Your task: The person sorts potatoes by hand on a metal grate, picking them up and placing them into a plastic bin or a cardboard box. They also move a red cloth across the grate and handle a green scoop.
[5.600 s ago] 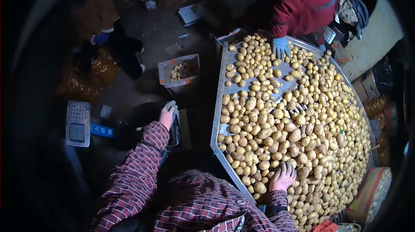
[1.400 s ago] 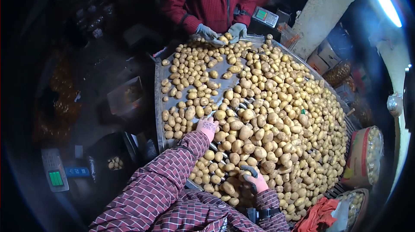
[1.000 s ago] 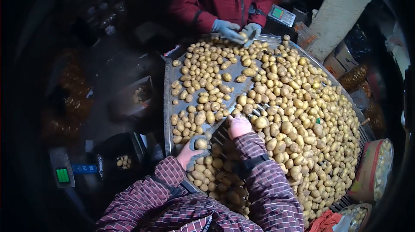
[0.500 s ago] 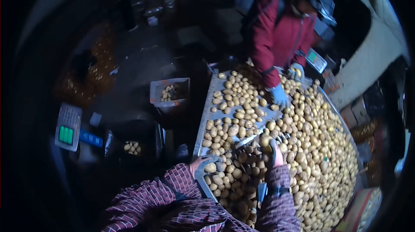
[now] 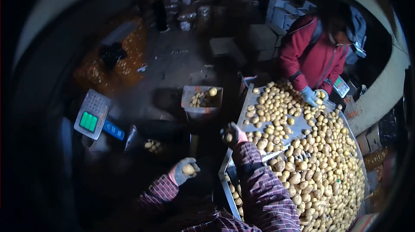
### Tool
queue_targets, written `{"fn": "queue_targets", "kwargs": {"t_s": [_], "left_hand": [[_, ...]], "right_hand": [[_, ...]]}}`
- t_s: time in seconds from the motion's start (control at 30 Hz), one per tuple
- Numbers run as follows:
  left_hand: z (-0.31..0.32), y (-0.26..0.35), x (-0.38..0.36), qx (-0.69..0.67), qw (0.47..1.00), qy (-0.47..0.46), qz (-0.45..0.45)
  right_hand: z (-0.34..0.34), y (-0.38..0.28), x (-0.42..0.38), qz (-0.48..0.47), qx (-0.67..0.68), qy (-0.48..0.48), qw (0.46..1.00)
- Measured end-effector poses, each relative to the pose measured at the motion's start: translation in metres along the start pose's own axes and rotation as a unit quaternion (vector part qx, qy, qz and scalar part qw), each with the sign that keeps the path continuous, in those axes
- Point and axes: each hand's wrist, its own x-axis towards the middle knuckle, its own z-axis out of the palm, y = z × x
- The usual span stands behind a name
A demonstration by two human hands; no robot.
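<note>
Over the dark floor left of the table, my left hand (image 5: 181, 172), in a grey glove, has its fingers curled round a pale potato (image 5: 188, 169). My right hand (image 5: 236, 136), also gloved, is raised off the table's left edge. Its fingers bend around a shaded brownish potato (image 5: 229, 137). Beyond it stands a light crate (image 5: 185, 99) with several potatoes inside. One larger, brighter potato (image 5: 212, 91) overlaps the crate's back right part. The sorting table (image 5: 250, 99) is heaped with potatoes (image 5: 320, 176) to my right.
Across the table a person in a red jacket (image 5: 309, 50) handles potatoes with gloved hands (image 5: 309, 96). A scale with a green display (image 5: 89, 121) stands at left, near a dark container of potatoes (image 5: 153, 146). Another scale (image 5: 341, 87) is at far right. White boxes (image 5: 281, 16) stack behind.
Both my hands have left the potatoes on the table and moved left, the left one now with a potato. My view has turned left. A bright potato now shows at the crate.
</note>
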Motion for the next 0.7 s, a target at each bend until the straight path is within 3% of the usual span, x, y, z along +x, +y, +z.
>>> {"fn": "queue_targets", "kwargs": {"t_s": [0.1, 0.17, 0.2, 0.27, 0.3, 0.33, 0.37, 0.4, 0.43, 0.47, 0.5, 0.53, 0.57, 0.6, 0.63, 0.67, 0.7], "left_hand": [[-0.041, 0.006, -0.005, -0.12, 0.986, 0.115, 0.005], [-0.064, 0.011, -0.009, -0.178, 0.972, 0.152, 0.035], [-0.091, 0.009, -0.003, -0.212, 0.965, 0.146, 0.059], [-0.086, 0.031, -0.002, -0.249, 0.946, 0.176, 0.106], [-0.099, 0.035, 0.002, -0.238, 0.956, 0.097, 0.145], [-0.117, 0.038, 0.008, -0.227, 0.958, 0.013, 0.176], [-0.119, 0.042, 0.003, -0.204, 0.96, 0.143, 0.127], [-0.117, 0.047, -0.004, -0.168, 0.944, 0.271, 0.085], [-0.113, 0.047, -0.002, -0.123, 0.941, 0.305, 0.072], [-0.112, 0.041, -0.002, -0.083, 0.934, 0.343, 0.063], [-0.116, 0.033, -0.004, -0.045, 0.95, 0.303, 0.058], [-0.115, 0.027, 0.003, 0.0, 0.957, 0.284, 0.056], [-0.111, 0.018, 0.013, 0.046, 0.962, 0.263, 0.055], [-0.104, 0.012, 0.023, 0.093, 0.965, 0.241, 0.053], [-0.07, 0.009, 0.04, 0.13, 0.954, 0.26, 0.07], [-0.032, 0.007, 0.053, 0.208, 0.951, 0.208, 0.094], [0.015, 0.003, 0.063, 0.217, 0.954, 0.172, 0.114]], "right_hand": [[0.034, -0.006, -0.054, 0.052, 0.009, -0.191, 0.98], [0.046, -0.042, -0.057, 0.168, 0.132, -0.226, 0.951], [0.05, -0.074, -0.048, 0.265, 0.3, -0.235, 0.886], [0.058, -0.138, -0.029, 0.477, 0.591, -0.138, 0.636], [0.08, -0.13, -0.024, 0.464, 0.613, -0.117, 0.628], [0.109, -0.11, -0.024, 0.396, 0.574, -0.1, 0.709], [0.128, -0.089, -0.028, 0.308, 0.49, -0.072, 0.812], [0.126, -0.077, -0.036, 0.239, 0.405, -0.048, 0.881], [0.094, -0.087, -0.048, 0.194, 0.335, -0.044, 0.921], [0.061, -0.086, -0.061, 0.142, 0.133, -0.005, 0.981], [0.035, -0.068, -0.071, 0.061, 0.02, 0.045, 0.997], [0.032, -0.057, -0.074, 0.036, -0.011, 0.076, 0.996], [-0.05, -0.054, -0.091, 0.046, -0.164, 0.042, 0.984], [-0.078, -0.051, -0.112, 0.08, -0.272, 0.074, 0.956], [-0.093, -0.035, -0.139, 0.104, -0.366, 0.091, 0.92], [-0.1, -0.017, -0.169, 0.129, -0.456, 0.105, 0.874], [-0.103, 0.002, -0.197, 0.087, -0.445, 0.097, 0.886]]}}
